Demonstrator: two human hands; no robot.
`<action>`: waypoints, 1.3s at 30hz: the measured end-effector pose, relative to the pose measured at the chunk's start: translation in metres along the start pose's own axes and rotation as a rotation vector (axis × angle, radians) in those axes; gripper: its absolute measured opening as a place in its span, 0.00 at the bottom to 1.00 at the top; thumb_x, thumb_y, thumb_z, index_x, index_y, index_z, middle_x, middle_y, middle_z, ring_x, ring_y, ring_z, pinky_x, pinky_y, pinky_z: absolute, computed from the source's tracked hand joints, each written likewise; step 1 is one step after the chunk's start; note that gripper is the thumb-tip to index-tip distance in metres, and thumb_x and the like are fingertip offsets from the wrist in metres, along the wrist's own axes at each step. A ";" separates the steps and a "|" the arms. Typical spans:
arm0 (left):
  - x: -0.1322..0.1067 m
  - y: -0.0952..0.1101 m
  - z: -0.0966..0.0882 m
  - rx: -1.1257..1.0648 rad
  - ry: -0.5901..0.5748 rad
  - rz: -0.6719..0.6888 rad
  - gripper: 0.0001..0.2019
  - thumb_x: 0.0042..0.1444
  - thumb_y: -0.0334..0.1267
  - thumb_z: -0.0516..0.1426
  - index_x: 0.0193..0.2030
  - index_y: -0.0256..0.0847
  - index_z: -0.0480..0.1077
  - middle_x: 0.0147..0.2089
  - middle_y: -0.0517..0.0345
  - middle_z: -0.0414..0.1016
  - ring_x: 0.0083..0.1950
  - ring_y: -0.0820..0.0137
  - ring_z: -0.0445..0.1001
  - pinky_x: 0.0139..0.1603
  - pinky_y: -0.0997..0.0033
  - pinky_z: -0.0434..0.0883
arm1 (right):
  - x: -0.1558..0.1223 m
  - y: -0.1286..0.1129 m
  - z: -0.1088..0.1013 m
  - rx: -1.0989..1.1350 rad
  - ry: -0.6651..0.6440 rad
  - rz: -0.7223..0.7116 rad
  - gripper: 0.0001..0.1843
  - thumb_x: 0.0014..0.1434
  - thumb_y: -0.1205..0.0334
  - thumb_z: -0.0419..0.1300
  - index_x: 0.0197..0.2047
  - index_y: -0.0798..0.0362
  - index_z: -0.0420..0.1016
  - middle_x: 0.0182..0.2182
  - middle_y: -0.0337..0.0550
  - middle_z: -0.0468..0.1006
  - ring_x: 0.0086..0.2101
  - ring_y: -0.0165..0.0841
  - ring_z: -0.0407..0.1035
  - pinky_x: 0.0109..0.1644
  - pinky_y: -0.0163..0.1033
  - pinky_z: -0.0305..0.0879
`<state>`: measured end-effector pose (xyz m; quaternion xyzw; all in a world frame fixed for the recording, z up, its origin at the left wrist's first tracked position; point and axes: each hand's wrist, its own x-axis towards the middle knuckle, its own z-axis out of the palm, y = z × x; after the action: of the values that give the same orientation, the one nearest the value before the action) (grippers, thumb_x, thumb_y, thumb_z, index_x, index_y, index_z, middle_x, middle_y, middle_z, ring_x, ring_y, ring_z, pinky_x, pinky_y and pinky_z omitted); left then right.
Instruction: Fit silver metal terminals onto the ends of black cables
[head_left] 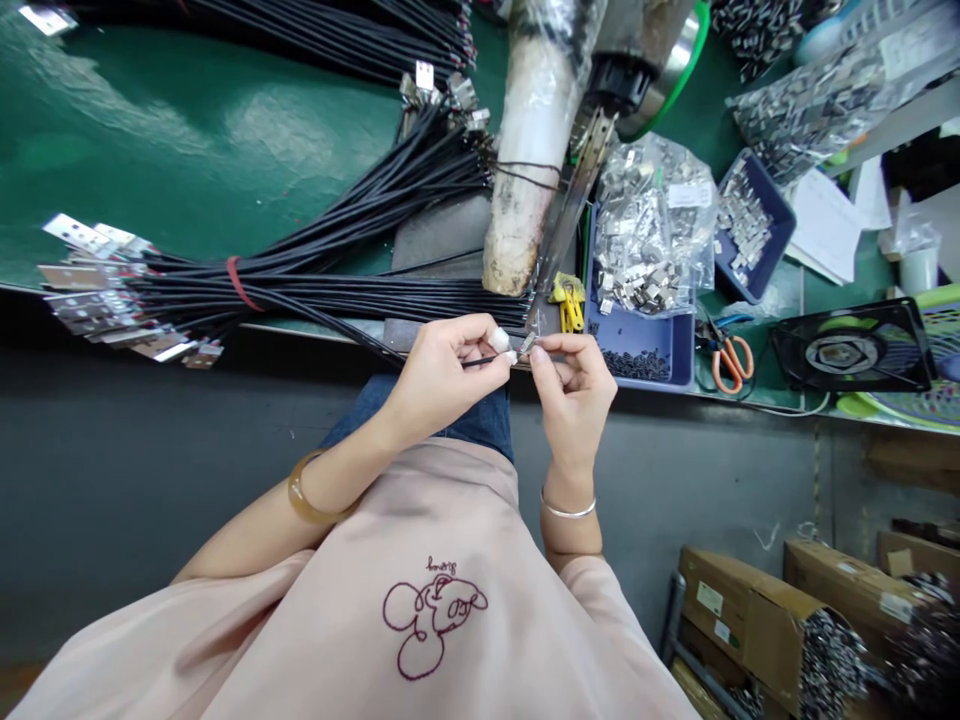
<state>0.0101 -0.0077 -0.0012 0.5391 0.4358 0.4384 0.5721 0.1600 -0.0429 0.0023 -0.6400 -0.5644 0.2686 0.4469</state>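
Between finger and thumb, my left hand pinches a black cable near its end; white wrapping covers a fingertip. My right hand pinches a small metal connector shell right at the cable's end. Whether the shell sits on the cable or only beside it, I cannot tell. Just beyond my hands lies a bundle of black cables, tied by a red band, with metal connectors at its left end. A soldering-type tool with a long metal strip comes down close above my fingers.
A white plastic-wrapped tube hangs over the bench. To the right stand a blue tray with bagged metal shells, a yellow clip, orange-handled scissors, a smaller blue bin and a black fan. Cardboard boxes sit below.
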 end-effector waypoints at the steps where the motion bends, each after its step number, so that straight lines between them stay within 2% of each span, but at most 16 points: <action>1: 0.000 0.000 0.000 0.010 -0.005 0.003 0.05 0.50 0.32 0.60 0.27 0.38 0.67 0.25 0.63 0.66 0.26 0.78 0.64 0.26 0.78 0.64 | -0.001 0.000 0.000 -0.031 0.011 -0.022 0.07 0.64 0.54 0.60 0.38 0.48 0.74 0.26 0.33 0.72 0.20 0.23 0.54 0.24 0.35 0.56; 4: -0.001 0.001 -0.001 0.044 -0.020 0.004 0.05 0.50 0.32 0.60 0.27 0.38 0.67 0.24 0.64 0.65 0.25 0.78 0.63 0.25 0.78 0.63 | -0.002 -0.001 0.002 -0.136 0.047 -0.074 0.08 0.65 0.54 0.59 0.39 0.48 0.75 0.24 0.32 0.70 0.19 0.24 0.50 0.24 0.36 0.55; 14: -0.002 0.001 -0.006 0.085 -0.088 0.038 0.06 0.51 0.32 0.60 0.27 0.38 0.67 0.22 0.65 0.64 0.24 0.78 0.61 0.26 0.77 0.61 | -0.004 -0.002 0.010 -0.198 0.111 -0.194 0.08 0.67 0.55 0.59 0.41 0.47 0.77 0.30 0.35 0.79 0.23 0.25 0.68 0.29 0.36 0.65; 17: -0.002 0.001 -0.006 0.070 -0.096 0.024 0.06 0.51 0.33 0.61 0.26 0.38 0.68 0.22 0.64 0.65 0.24 0.78 0.62 0.26 0.77 0.62 | -0.004 -0.002 0.008 -0.191 0.106 -0.153 0.10 0.67 0.51 0.58 0.40 0.47 0.76 0.29 0.36 0.78 0.22 0.25 0.67 0.27 0.36 0.64; 21: -0.001 0.004 -0.008 -0.022 -0.078 -0.006 0.05 0.50 0.34 0.61 0.27 0.37 0.71 0.25 0.61 0.71 0.26 0.77 0.66 0.27 0.78 0.66 | -0.004 -0.005 -0.004 -0.043 0.227 -0.086 0.14 0.69 0.49 0.49 0.48 0.46 0.69 0.20 0.33 0.66 0.17 0.27 0.58 0.21 0.37 0.56; 22: -0.001 0.005 -0.008 -0.043 -0.076 -0.011 0.04 0.51 0.35 0.61 0.28 0.37 0.73 0.26 0.60 0.72 0.26 0.77 0.67 0.28 0.78 0.67 | -0.004 -0.006 -0.008 -0.003 0.250 -0.084 0.13 0.70 0.50 0.48 0.50 0.46 0.66 0.20 0.32 0.66 0.15 0.27 0.57 0.20 0.37 0.55; 24: 0.000 0.006 -0.010 -0.072 -0.074 -0.019 0.05 0.52 0.35 0.62 0.30 0.36 0.76 0.27 0.59 0.75 0.27 0.76 0.68 0.29 0.78 0.68 | -0.005 -0.010 -0.015 0.022 0.269 -0.085 0.10 0.70 0.54 0.47 0.53 0.44 0.61 0.26 0.34 0.74 0.15 0.26 0.61 0.19 0.37 0.58; 26: 0.000 0.007 -0.010 -0.092 -0.068 -0.024 0.05 0.53 0.36 0.62 0.31 0.36 0.78 0.28 0.58 0.77 0.28 0.76 0.70 0.29 0.78 0.69 | -0.007 -0.013 -0.018 -0.015 0.249 -0.105 0.07 0.70 0.57 0.51 0.50 0.44 0.62 0.35 0.38 0.81 0.20 0.29 0.72 0.24 0.38 0.69; 28: 0.001 0.008 -0.010 -0.108 -0.058 -0.027 0.06 0.53 0.36 0.62 0.31 0.36 0.78 0.30 0.57 0.79 0.29 0.76 0.71 0.31 0.78 0.70 | -0.009 -0.015 -0.018 -0.056 0.204 -0.183 0.03 0.69 0.60 0.55 0.47 0.44 0.66 0.40 0.39 0.84 0.30 0.33 0.81 0.34 0.42 0.78; 31: 0.001 0.009 -0.007 -0.132 -0.032 -0.031 0.05 0.53 0.35 0.63 0.30 0.36 0.78 0.31 0.57 0.79 0.31 0.74 0.74 0.34 0.77 0.72 | -0.008 -0.013 -0.014 -0.072 0.084 -0.293 0.02 0.65 0.63 0.61 0.41 0.45 0.73 0.44 0.41 0.84 0.41 0.35 0.82 0.42 0.42 0.81; 35: 0.003 0.008 -0.001 -0.147 0.018 -0.039 0.05 0.52 0.35 0.63 0.29 0.37 0.76 0.29 0.59 0.77 0.32 0.73 0.76 0.36 0.75 0.74 | -0.001 -0.009 -0.008 -0.020 0.004 -0.223 0.04 0.64 0.62 0.62 0.36 0.48 0.72 0.45 0.42 0.84 0.39 0.33 0.82 0.41 0.40 0.82; 39: 0.004 0.006 0.002 -0.146 0.041 -0.055 0.05 0.53 0.36 0.62 0.30 0.38 0.74 0.29 0.60 0.76 0.32 0.72 0.77 0.37 0.74 0.76 | 0.005 -0.009 -0.008 0.083 -0.033 -0.120 0.05 0.63 0.61 0.63 0.35 0.49 0.72 0.43 0.41 0.84 0.39 0.31 0.82 0.43 0.38 0.83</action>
<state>0.0125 -0.0041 0.0053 0.4749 0.4290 0.4639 0.6126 0.1630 -0.0402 0.0149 -0.5815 -0.5973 0.2749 0.4791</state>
